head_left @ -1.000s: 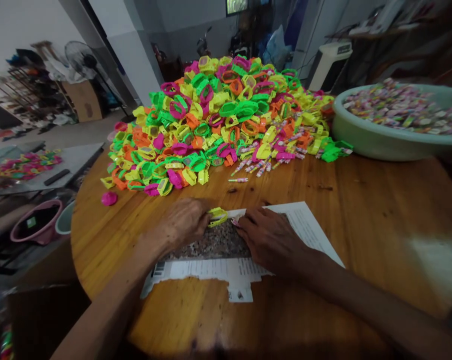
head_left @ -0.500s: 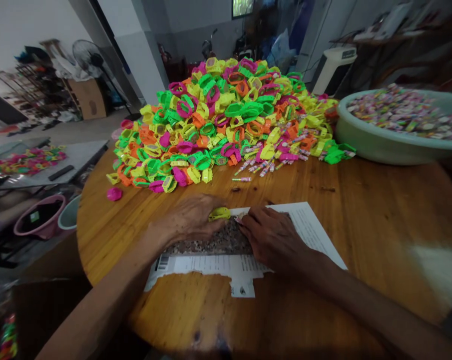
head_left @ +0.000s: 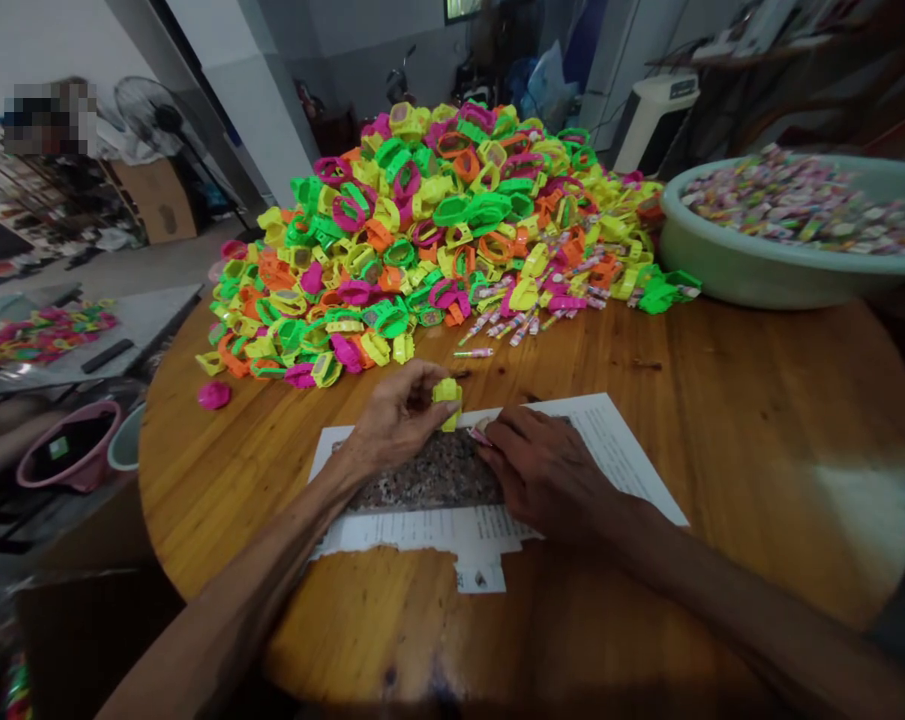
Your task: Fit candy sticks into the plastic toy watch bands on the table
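Between the thumb and fingers of my left hand (head_left: 399, 415) is a yellow plastic toy watch (head_left: 447, 402), held up over the far edge of a speckled stone slab (head_left: 414, 480). My right hand (head_left: 546, 470) rests on the slab's right part, its fingers closed on a small pink-and-white wrapped candy (head_left: 481, 431), mostly covered by the fingertips. Under the slab lies a torn white printed sheet (head_left: 624, 450). Beyond my hands rises a large heap of yellow, green, pink and orange toy watches (head_left: 422, 240), with several wrapped candy sticks (head_left: 523, 325) at its front.
A pale green basin (head_left: 782, 275) full of wrapped candies stands right on the round wooden table (head_left: 759, 420). One pink piece (head_left: 213, 395) lies left of the heap. At left are a grey table (head_left: 148, 310) with more watches, a pink tub (head_left: 73, 455) and part of a seated person.
My left hand has lifted slightly and turned the yellow toy watch upright. My right hand stays on the slab with the candy. The whole view has shifted a little.
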A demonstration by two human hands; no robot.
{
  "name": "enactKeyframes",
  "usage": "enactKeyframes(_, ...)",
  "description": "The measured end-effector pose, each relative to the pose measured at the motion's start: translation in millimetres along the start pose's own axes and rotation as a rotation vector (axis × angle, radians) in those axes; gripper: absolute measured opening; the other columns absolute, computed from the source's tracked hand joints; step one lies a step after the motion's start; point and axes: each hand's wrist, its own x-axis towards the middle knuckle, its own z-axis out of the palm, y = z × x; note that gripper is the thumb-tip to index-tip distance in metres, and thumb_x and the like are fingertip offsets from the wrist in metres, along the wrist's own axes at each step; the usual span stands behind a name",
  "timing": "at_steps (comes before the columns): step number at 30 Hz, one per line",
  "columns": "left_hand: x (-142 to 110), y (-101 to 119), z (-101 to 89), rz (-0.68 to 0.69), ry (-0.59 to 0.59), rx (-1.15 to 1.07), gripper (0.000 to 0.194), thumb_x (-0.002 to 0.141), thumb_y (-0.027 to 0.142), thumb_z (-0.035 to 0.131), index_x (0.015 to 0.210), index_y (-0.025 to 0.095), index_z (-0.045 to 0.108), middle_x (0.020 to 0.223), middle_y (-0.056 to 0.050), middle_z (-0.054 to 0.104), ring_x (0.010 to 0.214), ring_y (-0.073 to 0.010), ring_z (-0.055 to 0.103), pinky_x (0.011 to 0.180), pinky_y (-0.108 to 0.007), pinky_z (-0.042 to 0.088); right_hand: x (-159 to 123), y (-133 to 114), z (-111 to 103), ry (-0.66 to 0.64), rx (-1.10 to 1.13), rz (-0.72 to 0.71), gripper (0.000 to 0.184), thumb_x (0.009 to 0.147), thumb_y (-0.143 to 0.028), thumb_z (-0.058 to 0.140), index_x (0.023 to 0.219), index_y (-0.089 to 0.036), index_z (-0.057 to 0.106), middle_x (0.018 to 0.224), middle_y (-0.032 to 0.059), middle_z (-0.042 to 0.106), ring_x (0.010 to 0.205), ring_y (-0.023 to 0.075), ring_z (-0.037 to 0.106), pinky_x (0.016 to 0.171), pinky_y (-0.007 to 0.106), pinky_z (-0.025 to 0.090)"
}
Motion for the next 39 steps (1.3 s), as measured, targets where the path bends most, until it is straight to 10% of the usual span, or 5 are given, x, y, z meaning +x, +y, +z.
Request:
enactKeyframes(9,-29.7,1.3,-35.3,-0.067,-0.136,0.036,0.034,0.087,0.029,0.065,0.118,0.014,0.061,0.106,-0.009,0.07,0.092,-0.0183,0.066,0.083,-0.032,0.054,4.2,-0.3,3.8,0.008,0.083,-0.05,0.018,0.097,-0.02,0.045,0.096,-0.013,0.062,0.092,0.0102,0.058,0.083,0.0205,0.052,0.072,0.033,0.036)
enactKeyframes(22,-38.9,-8.7,-41.1,0.231,-0.168,0.176,0.036,0.086,0.011,0.059,0.121,0.018,0.066,0.116,-0.009,0.068,0.108,-0.0199,0.063,0.095,-0.037,0.05,20.2,-7.2,6.0,0.001,0.232,-0.124,0.02,0.099,-0.02,0.042,0.089,-0.014,0.058,0.084,0.007,0.057,0.078,0.0174,0.05,0.069,0.031,0.037)
enactKeyframes(39,-42.2,-16.9,-35.1,0.242,-0.123,0.248,0.032,0.09,0.018,0.062,0.122,0.017,0.065,0.116,-0.009,0.071,0.106,-0.0181,0.067,0.093,-0.031,0.054,25.8,-40.0,-3.7,-0.243,-0.383,-0.31,0.017,0.075,-0.003,0.052,0.084,-0.013,0.063,0.084,0.0145,0.054,0.074,0.0275,0.05,0.054,0.036,0.032)
